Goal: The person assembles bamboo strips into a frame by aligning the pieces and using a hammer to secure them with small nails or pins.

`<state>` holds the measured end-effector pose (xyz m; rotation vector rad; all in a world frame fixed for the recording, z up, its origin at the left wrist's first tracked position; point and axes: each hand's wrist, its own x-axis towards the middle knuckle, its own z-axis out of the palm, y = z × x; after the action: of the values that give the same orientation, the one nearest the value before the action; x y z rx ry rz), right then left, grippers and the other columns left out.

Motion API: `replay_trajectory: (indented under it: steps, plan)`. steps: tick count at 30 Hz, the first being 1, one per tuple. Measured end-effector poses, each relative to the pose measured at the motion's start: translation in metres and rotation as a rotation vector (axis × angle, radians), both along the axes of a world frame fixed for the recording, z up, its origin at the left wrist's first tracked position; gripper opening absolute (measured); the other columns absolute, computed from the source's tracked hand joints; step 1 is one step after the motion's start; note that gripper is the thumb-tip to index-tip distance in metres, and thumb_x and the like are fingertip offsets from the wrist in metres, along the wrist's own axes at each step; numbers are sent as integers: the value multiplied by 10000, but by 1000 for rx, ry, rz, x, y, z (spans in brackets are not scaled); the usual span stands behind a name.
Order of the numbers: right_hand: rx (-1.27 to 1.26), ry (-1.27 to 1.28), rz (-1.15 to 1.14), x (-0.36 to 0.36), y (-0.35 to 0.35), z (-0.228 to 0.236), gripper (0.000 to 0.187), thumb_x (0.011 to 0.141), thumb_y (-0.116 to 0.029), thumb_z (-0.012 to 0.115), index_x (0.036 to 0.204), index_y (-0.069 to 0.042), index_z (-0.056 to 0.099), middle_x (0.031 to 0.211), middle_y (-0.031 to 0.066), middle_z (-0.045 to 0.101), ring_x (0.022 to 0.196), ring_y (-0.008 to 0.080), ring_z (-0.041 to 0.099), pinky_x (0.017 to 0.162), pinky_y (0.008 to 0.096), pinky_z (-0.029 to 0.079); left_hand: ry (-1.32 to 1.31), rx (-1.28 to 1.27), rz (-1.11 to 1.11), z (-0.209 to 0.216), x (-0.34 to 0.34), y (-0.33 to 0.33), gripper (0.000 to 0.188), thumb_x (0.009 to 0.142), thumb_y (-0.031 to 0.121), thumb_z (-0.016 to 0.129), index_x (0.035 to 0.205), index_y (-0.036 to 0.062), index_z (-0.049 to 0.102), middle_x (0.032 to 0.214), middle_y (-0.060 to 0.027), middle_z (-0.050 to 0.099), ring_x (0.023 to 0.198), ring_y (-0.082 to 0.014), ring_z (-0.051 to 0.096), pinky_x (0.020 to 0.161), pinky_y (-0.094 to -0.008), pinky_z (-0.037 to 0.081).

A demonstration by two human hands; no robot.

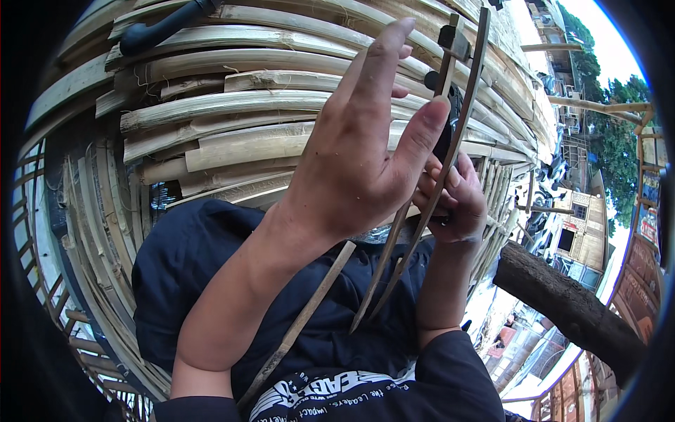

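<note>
Two thin bamboo strips [470, 105] slant side by side from the upper right down over my lap. My left hand [351, 151] is open, its fingers stretched upward and its thumb beside the strips near a dark tool. My right hand [457, 200] is closed at the strips, fingers curled around the dark tool [443, 144], whose shape is largely hidden behind the strips and my left thumb. A small dark block [455, 43] sits between the strips near their upper ends. Another bamboo stick [309, 309] lies across my dark clothing.
Layered split bamboo poles [232, 102] spread in front of me. More bamboo slats [95, 218] lie at the left. A curved dark blue handle [165, 28] rests at the upper left. A thick dark log [569, 306] juts in at the right, with buildings and trees beyond.
</note>
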<state>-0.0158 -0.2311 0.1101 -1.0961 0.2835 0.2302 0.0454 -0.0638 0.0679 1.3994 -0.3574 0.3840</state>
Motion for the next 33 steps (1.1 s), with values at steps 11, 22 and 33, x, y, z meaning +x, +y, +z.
replay_trajectory:
  steps: [11,22,33]
  plan:
    - [-209,101,16,12,42,-2,639,796,-114,814,1328,2,478,784,-31,571,524,11,463,435,173,348,134,-273,-239,13,35,46,345,1062,272,494,1186,-32,602,939,-78,700,890,-110,653,823,-242,537]
    - [-238,157,2,13,51,-12,669,800,-125,820,1342,17,454,782,-33,584,528,12,474,438,177,349,206,-235,9,-12,36,36,333,1065,261,492,992,-11,670,606,18,508,570,-29,424,512,-236,385]
    - [-275,94,18,11,39,-27,594,811,-137,822,1288,3,497,876,-12,603,590,27,518,480,192,389,432,-392,-166,-11,26,23,337,1085,270,424,1134,7,630,659,57,489,657,-14,571,607,-214,556]
